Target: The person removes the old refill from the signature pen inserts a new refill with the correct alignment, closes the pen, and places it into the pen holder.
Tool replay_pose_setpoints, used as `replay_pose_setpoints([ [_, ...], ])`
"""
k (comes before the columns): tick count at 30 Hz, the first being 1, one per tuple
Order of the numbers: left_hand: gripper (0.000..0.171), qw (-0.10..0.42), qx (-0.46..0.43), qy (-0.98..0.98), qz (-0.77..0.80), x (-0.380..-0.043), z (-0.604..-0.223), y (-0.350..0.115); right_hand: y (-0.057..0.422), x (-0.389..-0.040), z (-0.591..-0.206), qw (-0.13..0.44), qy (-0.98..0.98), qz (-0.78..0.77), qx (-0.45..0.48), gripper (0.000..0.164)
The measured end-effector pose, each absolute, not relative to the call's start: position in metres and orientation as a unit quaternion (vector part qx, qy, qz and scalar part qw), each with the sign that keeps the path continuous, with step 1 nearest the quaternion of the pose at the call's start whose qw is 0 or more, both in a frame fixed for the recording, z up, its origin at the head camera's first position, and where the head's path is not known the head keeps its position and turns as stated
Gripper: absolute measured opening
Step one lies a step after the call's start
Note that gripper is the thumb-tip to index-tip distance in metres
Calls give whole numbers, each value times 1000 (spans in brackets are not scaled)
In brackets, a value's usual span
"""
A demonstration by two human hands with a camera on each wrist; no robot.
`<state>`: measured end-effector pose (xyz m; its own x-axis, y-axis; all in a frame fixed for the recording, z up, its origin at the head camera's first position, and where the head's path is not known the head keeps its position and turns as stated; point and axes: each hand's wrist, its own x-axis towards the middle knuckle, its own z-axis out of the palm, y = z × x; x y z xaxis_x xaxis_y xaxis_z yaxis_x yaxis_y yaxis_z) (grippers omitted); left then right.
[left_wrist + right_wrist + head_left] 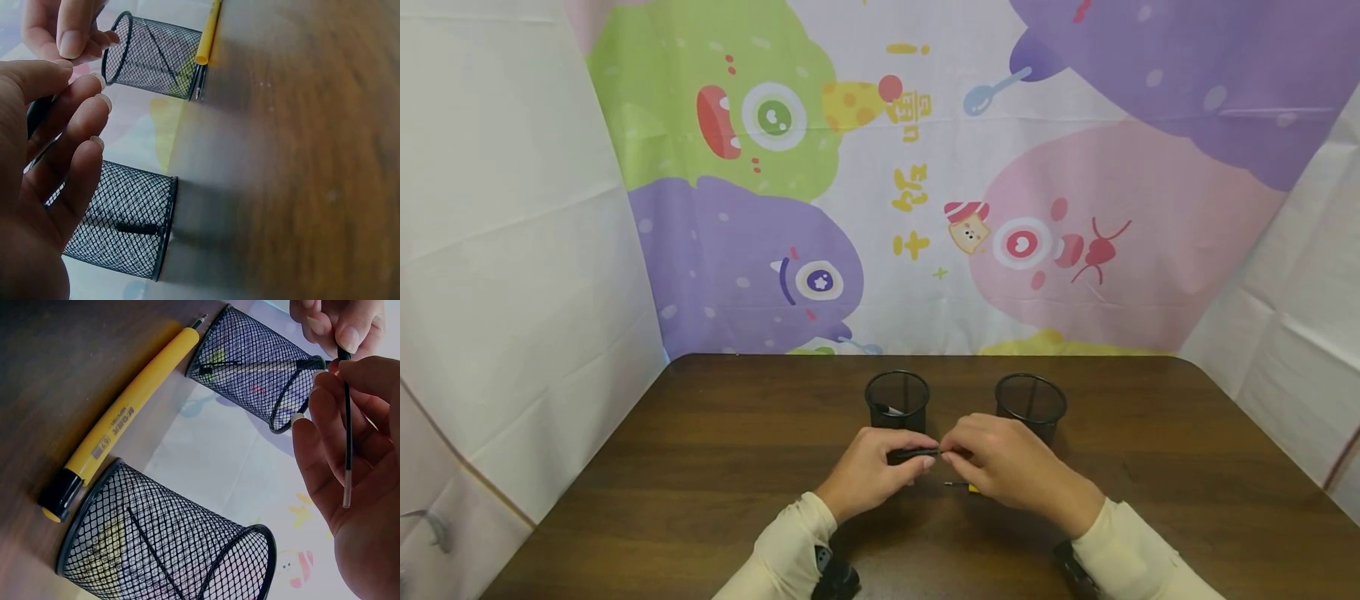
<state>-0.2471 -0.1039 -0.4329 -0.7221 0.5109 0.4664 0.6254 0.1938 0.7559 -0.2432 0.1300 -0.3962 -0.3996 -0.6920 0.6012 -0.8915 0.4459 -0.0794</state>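
My left hand (pixel 867 477) grips a slim black pen barrel (pixel 908 454) between thumb and fingers; the palm side hides part of it. Fingertips of my right hand (pixel 1017 460) meet the barrel's end, pinching a thin black pen refill (pixel 348 428). The refill's clear end hangs across the right palm in the right wrist view, and its upper end is at the black barrel. On the table below the right hand lies a yellow pen (pixel 128 403) with a black end and a metal tip, partly covered by that hand in the head view.
Two black mesh pen cups stand beyond the hands. The left cup (pixel 880 417) holds a dark pen with a whitish section (pixel 269 366); the right cup (pixel 1043 431) stands just past the right hand. A brown wood table (pixel 737 433) extends to the patterned backdrop (pixel 917 317).
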Motion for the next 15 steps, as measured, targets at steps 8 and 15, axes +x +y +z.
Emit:
replay_pose_setpoints([
  [8, 20, 55, -383, -766, -513, -248, -433, -104, 129, -244, -396, 254, -816, 203, 479, 15],
  [15, 20, 54, -393, -771, -498, -248, -434, -104, 127, -242, -396, 237, -827, 212, 464, 19],
])
